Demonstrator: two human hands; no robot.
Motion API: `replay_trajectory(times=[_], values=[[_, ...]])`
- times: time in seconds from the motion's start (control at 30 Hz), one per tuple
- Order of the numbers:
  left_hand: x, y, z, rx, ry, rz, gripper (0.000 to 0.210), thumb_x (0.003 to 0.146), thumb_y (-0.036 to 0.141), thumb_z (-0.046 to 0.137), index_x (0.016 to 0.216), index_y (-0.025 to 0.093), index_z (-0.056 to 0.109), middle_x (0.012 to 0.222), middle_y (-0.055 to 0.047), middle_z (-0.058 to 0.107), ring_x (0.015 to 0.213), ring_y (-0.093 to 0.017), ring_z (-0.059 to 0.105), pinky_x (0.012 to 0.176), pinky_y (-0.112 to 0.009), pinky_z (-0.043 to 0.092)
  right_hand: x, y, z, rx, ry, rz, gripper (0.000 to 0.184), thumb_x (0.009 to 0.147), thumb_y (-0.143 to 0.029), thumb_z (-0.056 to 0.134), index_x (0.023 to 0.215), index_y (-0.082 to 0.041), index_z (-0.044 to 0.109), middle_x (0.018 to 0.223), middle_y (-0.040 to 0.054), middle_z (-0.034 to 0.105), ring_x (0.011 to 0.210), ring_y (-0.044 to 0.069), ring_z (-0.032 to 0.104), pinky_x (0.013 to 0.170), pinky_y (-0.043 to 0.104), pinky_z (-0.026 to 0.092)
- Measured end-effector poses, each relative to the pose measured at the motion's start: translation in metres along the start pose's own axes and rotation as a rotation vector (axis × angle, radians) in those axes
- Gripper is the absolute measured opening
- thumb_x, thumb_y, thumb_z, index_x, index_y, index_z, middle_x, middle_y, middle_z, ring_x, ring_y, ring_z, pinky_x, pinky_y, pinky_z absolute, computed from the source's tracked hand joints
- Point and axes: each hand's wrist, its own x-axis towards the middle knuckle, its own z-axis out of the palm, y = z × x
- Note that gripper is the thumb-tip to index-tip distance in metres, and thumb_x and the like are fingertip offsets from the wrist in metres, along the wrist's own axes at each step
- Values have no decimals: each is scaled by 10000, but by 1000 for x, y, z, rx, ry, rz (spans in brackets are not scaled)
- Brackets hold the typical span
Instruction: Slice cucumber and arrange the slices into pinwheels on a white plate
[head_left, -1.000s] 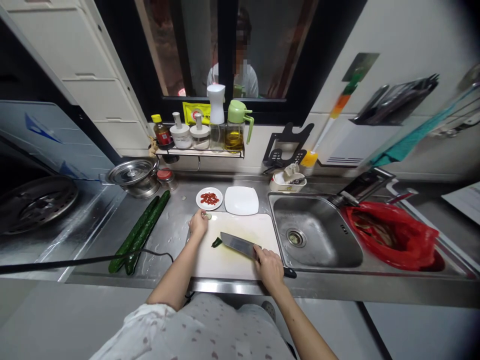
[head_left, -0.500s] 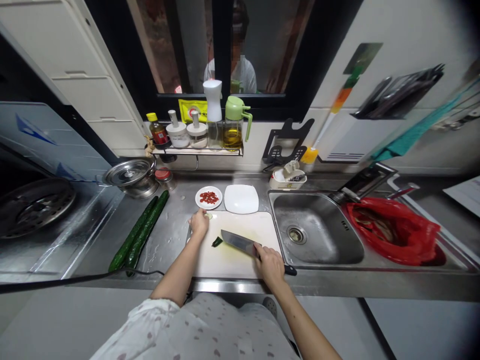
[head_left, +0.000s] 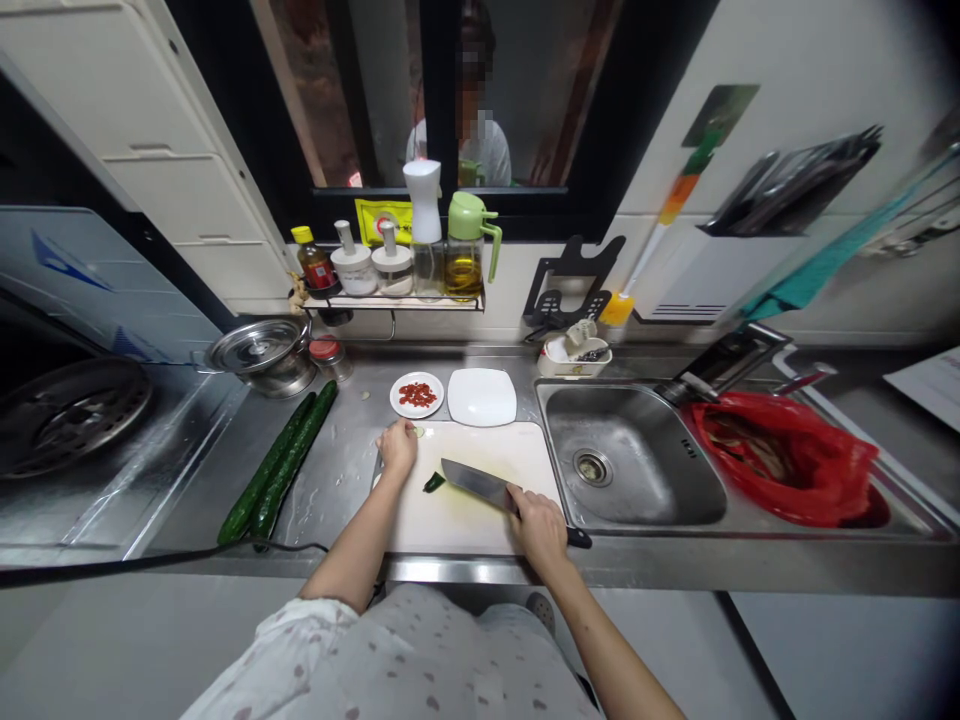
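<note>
A white cutting board (head_left: 480, 535) lies on the steel counter. My right hand (head_left: 541, 525) is closed around the handle of a cleaver (head_left: 480, 483), its broad blade flat or nearly flat over the board and pointing left. Just off the blade's tip is a small dark green cucumber piece (head_left: 433, 483). My left hand (head_left: 397, 448) is at the board's far left corner, fingers curled together. A thin pale slice (head_left: 418, 432) shows right beside its fingertips; whether they pinch it or the board's edge is hidden.
Behind the board stand a plate of chopped red pieces (head_left: 417, 396) and a white square plate (head_left: 482, 397). Two whole cucumbers (head_left: 289, 455) lie left. A black handle (head_left: 579, 538) juts out at the near right corner, beside the sink (head_left: 637, 460). A red bag (head_left: 787, 460) sits further right.
Almost nothing differs. The whole view has shifted very slightly; both hands, the cleaver and the cucumber piece keep their places on the board.
</note>
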Motion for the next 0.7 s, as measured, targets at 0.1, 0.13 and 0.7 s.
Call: replay_trajectory(times=[0.1, 0.13, 0.7], values=[[-6, -2, -2, -31, 51, -12, 234, 820, 145, 490, 940, 216, 678, 957, -93, 707, 977, -265, 596, 865, -380, 350, 0, 0, -1, 3, 2, 5, 429, 861, -212, 532, 1290, -221, 543, 1027, 73, 677, 979, 213, 578, 844, 297, 334], [-9, -4, -2, -45, 67, -13, 231, 820, 151, 493, 941, 218, 678, 961, -90, 706, 968, -263, 596, 861, -380, 354, 0, -1, -1, 6, 1, 8, 425, 863, -211, 528, 1288, -222, 546, 1029, 72, 678, 981, 212, 580, 848, 296, 335], [-102, -43, 12, -302, 143, 440, 124, 845, 285, 557, 860, 208, 653, 864, -41, 684, 825, -192, 608, 776, -328, 432, 5, -5, -2, 264, 78, 77, 347, 877, -234, 464, 1191, -263, 609, 1049, 29, 705, 938, 186, 632, 783, 252, 391]])
